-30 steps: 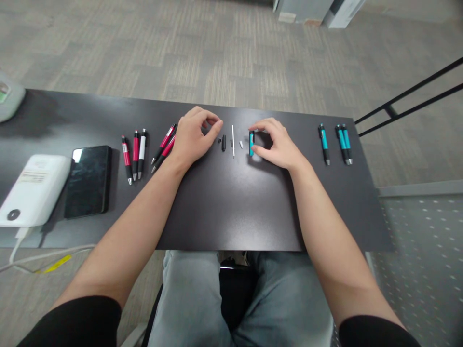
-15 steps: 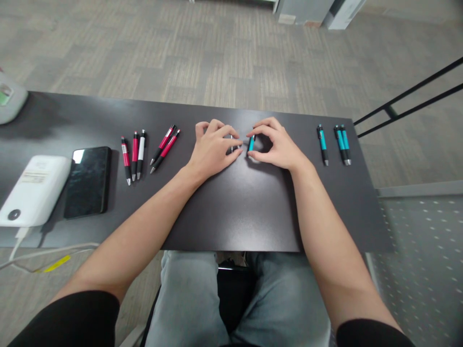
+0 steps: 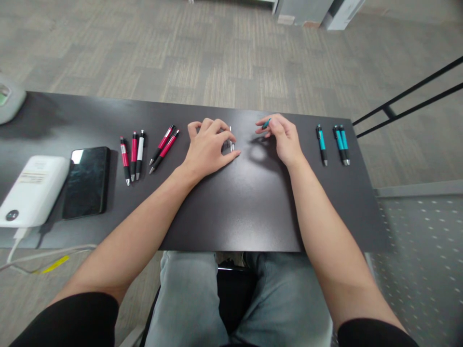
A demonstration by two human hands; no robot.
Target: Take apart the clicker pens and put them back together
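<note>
Lifted a little off the table, my right hand (image 3: 284, 137) has its fingers closed on a turquoise pen (image 3: 266, 124), most of it hidden by the fingers. My left hand (image 3: 209, 144) is over the table, fingers curved and thumb apart from the forefinger. A white and silver pen (image 3: 232, 137) lies at the gap between that thumb and forefinger, partly covered by the hand. To the right lie three turquoise pens with black grips, one single pen (image 3: 321, 144) and a close pair (image 3: 342, 144). Left of my left hand are two crossed-over-close red pens (image 3: 165, 149).
Farther left lie two more red pens (image 3: 125, 160) and a white pen (image 3: 140, 154) with a black grip. Beside them are a black phone-like slab (image 3: 87, 183) and a white power bank (image 3: 34, 190) with a cable. The dark table (image 3: 231, 217) ends close to my legs.
My right hand has taken the turquoise pen up off the table, turning it and moving slightly right. My left hand has shifted a little left, showing more of the white and silver pen.
</note>
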